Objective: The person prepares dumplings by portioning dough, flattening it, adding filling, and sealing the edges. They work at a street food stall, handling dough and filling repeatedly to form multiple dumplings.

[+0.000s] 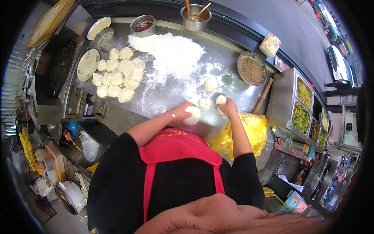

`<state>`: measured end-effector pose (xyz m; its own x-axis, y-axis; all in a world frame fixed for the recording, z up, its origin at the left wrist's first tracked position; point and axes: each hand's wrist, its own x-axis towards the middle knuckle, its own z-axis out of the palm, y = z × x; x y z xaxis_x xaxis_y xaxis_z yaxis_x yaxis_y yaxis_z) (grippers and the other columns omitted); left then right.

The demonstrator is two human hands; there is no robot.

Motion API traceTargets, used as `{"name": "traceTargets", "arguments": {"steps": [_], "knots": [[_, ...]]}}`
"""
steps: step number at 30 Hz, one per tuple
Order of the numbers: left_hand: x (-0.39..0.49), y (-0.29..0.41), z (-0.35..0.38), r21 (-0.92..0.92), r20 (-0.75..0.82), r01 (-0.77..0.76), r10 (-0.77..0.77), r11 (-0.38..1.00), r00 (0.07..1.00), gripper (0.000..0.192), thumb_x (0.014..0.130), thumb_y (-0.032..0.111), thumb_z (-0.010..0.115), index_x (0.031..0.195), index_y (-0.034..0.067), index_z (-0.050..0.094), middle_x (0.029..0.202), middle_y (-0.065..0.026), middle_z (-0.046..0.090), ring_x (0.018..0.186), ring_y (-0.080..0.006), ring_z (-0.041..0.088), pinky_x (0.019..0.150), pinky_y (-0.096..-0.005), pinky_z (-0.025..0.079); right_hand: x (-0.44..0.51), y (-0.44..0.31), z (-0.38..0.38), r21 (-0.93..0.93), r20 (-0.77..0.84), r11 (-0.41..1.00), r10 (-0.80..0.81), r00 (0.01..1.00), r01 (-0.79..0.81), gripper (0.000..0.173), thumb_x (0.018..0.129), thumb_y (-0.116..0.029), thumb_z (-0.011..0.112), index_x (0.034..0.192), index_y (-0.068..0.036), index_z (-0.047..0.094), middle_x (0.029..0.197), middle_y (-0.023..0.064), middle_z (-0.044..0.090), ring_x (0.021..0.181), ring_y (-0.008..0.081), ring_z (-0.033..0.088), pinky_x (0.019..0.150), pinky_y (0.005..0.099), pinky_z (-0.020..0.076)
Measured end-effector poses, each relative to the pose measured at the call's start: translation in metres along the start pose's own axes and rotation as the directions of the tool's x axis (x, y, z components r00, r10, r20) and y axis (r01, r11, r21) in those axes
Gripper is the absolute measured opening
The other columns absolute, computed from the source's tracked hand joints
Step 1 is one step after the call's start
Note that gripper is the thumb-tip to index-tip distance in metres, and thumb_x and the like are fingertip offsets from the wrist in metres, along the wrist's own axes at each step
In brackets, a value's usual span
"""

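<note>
My left hand (pixel 183 112) holds a flattened round of dough (pixel 192 115) at the near edge of the steel worktop (pixel 163 101). My right hand (pixel 228 107) grips a small dough ball (pixel 221 100) between thumb and fingers, further right. Between the two hands lies a dough ball (pixel 204 103), with another dough ball (pixel 211 84) beyond it. White flour (pixel 175 54) is spread over the middle of the worktop. Several pieces of floured dough (pixel 112 78) sit in a cluster at the left.
At the right are a bowl of filling (pixel 252 68), a wooden rolling pin (pixel 263 96), a yellow plastic bag (pixel 254 131) and trays of vegetables (pixel 301 117). A plate (pixel 88 65) lies left. Metal pots (pixel 143 26) (pixel 195 25) line the far edge.
</note>
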<state>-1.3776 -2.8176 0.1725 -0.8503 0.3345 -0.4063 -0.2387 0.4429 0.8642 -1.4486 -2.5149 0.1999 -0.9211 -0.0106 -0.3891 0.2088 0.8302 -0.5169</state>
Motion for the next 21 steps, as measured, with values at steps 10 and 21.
{"name": "traceTargets", "arguments": {"steps": [10,21], "knots": [[-0.057,-0.072,-0.145,0.231,-0.185,-0.088,0.132,0.969,0.974,0.041,0.086,0.015,0.07,0.128,0.012,0.065,0.115,-0.0114,0.066,0.11,-0.0276,0.062,0.099,-0.0374,0.049,-0.053,-0.158,0.139,-0.011,0.048,0.948,-0.316,0.948,0.317,0.057,0.08,-0.02,0.071,0.134,-0.008,0.058,0.122,0.0198,0.065,0.116,0.0384,0.06,0.099,0.0455,0.0481],[-0.041,-0.098,-0.098,0.662,-0.321,-0.117,0.421,0.741,0.848,0.051,0.082,0.029,0.077,0.126,0.011,0.059,0.128,-0.0156,0.054,0.118,-0.0388,0.049,0.099,-0.0479,0.042,-0.056,-0.194,0.194,0.059,-0.048,0.839,-0.538,0.841,0.54,0.054,0.081,-0.003,0.058,0.134,0.003,0.049,0.137,0.0329,0.049,0.128,0.0492,0.046,0.111,0.0516,0.0396]]}}
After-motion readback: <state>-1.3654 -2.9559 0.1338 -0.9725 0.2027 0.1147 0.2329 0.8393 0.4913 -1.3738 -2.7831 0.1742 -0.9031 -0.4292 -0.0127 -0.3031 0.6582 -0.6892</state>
